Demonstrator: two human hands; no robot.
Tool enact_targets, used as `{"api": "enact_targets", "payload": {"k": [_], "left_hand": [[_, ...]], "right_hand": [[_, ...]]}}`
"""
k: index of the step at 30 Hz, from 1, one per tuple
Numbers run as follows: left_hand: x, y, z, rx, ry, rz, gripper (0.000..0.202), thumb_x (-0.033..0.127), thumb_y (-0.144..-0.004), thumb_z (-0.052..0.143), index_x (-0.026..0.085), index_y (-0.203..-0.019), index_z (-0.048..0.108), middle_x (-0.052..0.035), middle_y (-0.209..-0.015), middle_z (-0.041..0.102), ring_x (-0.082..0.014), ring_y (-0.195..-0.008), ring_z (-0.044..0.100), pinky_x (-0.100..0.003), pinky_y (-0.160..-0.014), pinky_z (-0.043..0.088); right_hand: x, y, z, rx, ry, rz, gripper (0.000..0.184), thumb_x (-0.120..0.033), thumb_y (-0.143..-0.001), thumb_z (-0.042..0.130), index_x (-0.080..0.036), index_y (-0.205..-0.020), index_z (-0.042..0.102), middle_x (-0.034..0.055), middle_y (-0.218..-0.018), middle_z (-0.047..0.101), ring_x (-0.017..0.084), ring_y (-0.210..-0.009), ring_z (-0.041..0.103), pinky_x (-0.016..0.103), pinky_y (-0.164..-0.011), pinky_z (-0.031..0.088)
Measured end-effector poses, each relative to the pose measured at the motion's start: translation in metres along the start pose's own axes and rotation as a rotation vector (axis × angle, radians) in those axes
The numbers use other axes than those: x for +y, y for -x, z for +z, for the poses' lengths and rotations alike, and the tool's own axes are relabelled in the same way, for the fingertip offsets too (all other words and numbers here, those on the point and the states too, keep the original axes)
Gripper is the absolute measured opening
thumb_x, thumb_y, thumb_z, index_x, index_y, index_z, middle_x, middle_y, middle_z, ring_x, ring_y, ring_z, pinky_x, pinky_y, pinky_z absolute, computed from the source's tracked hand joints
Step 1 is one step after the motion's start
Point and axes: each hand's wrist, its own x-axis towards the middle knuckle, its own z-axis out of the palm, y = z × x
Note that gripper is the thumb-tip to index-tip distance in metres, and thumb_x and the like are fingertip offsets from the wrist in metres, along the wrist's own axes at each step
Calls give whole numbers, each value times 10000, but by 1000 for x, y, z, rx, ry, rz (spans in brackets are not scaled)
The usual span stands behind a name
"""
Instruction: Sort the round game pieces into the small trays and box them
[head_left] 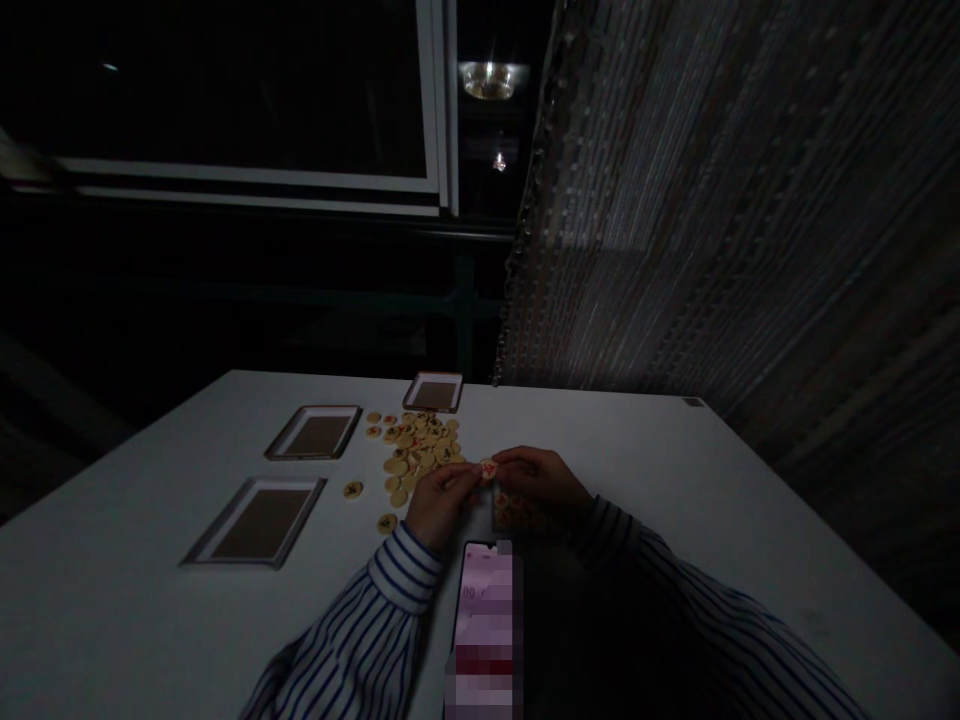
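Note:
Between the fingertips of both hands is a round xiangqi piece (489,469) with a red character facing up. My left hand (441,498) pinches its left side, and my right hand (546,482) has its fingers closed at the right side. Under my right hand, several red-marked pieces (514,512) sit in what looks like a small box, partly hidden and in shadow. Just beyond my left hand lies a loose heap of pale xiangqi pieces (424,445), some with black or red characters, others blank side up. Two black-marked pieces lie apart, one a stray piece (386,523) near my left wrist.
A lit phone (484,610) lies on the white table (120,540) between my forearms. Three shallow framed trays stand left and behind the heap: a near tray (259,520), a middle tray (315,432) and a far tray (433,392). A string curtain (637,220) hangs behind, right.

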Motion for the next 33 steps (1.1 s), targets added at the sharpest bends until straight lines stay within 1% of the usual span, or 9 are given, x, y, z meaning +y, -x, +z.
{"api": "enact_targets", "payload": {"k": [4, 9, 12, 15, 18, 21, 24, 29, 33], "left_hand": [[-5, 0, 1, -31, 32, -14, 333, 396, -593, 659, 122, -781, 655, -25, -686, 651, -73, -514, 478, -188, -485, 337], [-6, 0, 0, -103, -7, -5, 345, 417, -632, 624, 120, -806, 660, -15, -640, 628, -79, -513, 471, -193, -483, 328], [-5, 0, 1, -101, 5, 20, 347, 417, -627, 627, 122, -806, 666, -18, -654, 626, -81, -524, 469, -193, -487, 327], [-5, 0, 3, -104, 13, 4, 355, 414, -597, 649, 120, -794, 670, -11, -613, 614, -81, -507, 458, -197, -479, 321], [-7, -1, 4, -106, 41, -12, 336, 405, -578, 664, 126, -765, 668, 3, -584, 602, -79, -498, 456, -198, -481, 322], [-8, 0, 5, -109, 49, -20, 316, 397, -576, 668, 132, -747, 664, 15, -549, 584, -73, -474, 443, -197, -465, 311], [-6, 1, 6, -117, 43, -22, 312, 388, -565, 678, 128, -737, 664, -1, -595, 609, -78, -498, 463, -199, -479, 331], [-1, 1, 8, -152, 11, -23, 331, 410, -578, 669, 124, -746, 670, -14, -615, 628, -82, -506, 474, -200, -479, 333], [-2, 1, 10, -136, -4, -19, 351, 422, -588, 661, 125, -776, 667, -4, -588, 616, -73, -477, 457, -194, -457, 310]], "right_hand": [[-2, 1, 0, 38, 40, -18, 309, -366, -609, 653, -148, -824, 618, 58, -799, 669, 187, -775, 619, 355, -766, 477], [2, 0, -9, 10, 156, -61, 296, -378, -644, 623, -161, -845, 644, 52, -846, 670, 185, -812, 612, 358, -788, 474], [5, -1, -13, -13, 210, -86, 309, -382, -658, 612, -168, -878, 652, 50, -875, 670, 189, -836, 607, 365, -803, 470], [5, 1, -13, -22, 236, -94, 318, -385, -679, 594, -169, -905, 650, 52, -899, 668, 191, -850, 605, 363, -804, 469], [3, 4, -11, 16, 296, -108, 322, -383, -676, 597, -164, -906, 648, 59, -911, 665, 189, -847, 603, 351, -793, 471], [3, 6, -9, 59, 372, -123, 336, -380, -669, 603, -150, -911, 640, 65, -866, 668, 187, -792, 611, 334, -734, 489], [3, 6, -9, 74, 394, -144, 306, -377, -693, 579, -151, -891, 639, 60, -837, 668, 176, -765, 611, 317, -699, 494], [-3, 7, -10, 49, 452, -197, 238, -332, -737, 535, -159, -852, 652, 61, -863, 661, 168, -808, 603, 316, -750, 476], [-4, 9, -15, 51, 576, -272, 264, -315, -782, 484, -185, -967, 620, 57, -943, 646, 160, -853, 590, 315, -770, 464]]}}
